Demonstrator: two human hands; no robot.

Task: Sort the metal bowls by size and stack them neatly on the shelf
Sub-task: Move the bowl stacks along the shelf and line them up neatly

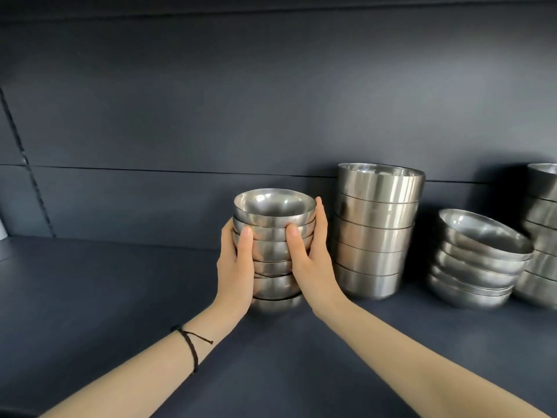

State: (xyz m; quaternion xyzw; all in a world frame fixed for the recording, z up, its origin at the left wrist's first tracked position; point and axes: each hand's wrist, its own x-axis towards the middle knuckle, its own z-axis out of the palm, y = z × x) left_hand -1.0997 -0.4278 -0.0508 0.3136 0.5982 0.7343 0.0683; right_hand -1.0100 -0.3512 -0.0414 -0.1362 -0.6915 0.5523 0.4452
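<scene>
On the dark shelf (90, 282), a little left of its middle, we saw the stack of small bowls (271, 251) standing upright, its long axis vertical and every bowl mouth-up, the top one's open mouth facing the ceiling and tipped slightly towards us. The left hand (233, 267) gripped the stack's left flank and the right hand (315, 260) its right flank, so the bowls sat squarely between the two palms. Both thumbs (244, 245) were laid upward across the near side, and the remaining fingers curved round the back, mostly hidden. The lowest bowl showed below the heels of the hands; we could not tell whether it rested on the shelf or hung just clear of it. Just beside the right hand stood a tall stack (373, 236) of larger, straight-walled bowls, upright and close to the back panel (180, 116). Further right a leaning stack (476, 260) of wider, shallower bowls tilted, its mouths turned towards the left. A fourth stack (542, 236) was cut by the right edge. A dark cord bracelet (191, 345) circled the left wrist.
</scene>
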